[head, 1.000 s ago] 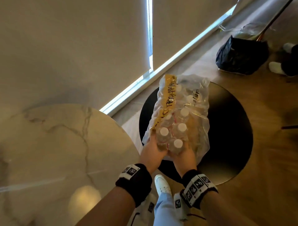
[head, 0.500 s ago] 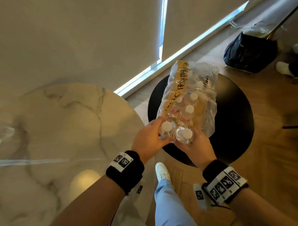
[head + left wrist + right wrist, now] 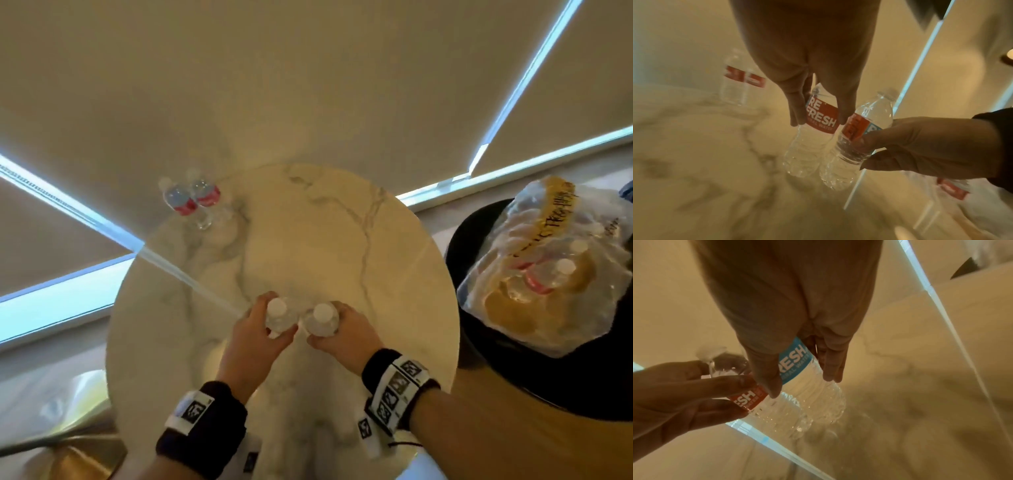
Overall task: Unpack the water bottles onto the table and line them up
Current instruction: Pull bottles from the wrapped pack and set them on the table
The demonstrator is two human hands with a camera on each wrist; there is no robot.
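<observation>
Over the worktop (image 3: 342,222): both hands are now carrying bottles away from the pack (image 3: 548,274).
Left hand (image 3: 255,337): gripping one bottle (image 3: 279,317).
Right hand (image 3: 346,334): gripping another bottle (image 3: 322,320).
Meaning: two more are joining the far-left pair (image 3: 191,200).

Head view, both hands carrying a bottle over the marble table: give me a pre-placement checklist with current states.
1. Left hand grip on its bottle: ok, fingers wrap the label.
2. Right hand grip on its bottle: ok.
3. Held bottles upright: cannot tell; wrist views show them leaning.
4. Bases touching the marble table: cannot tell.
5. Line to join: ok, two standing bottles at the far edge.
6. Plastic pack holds more bottles: ok, on the black side table.
</observation>
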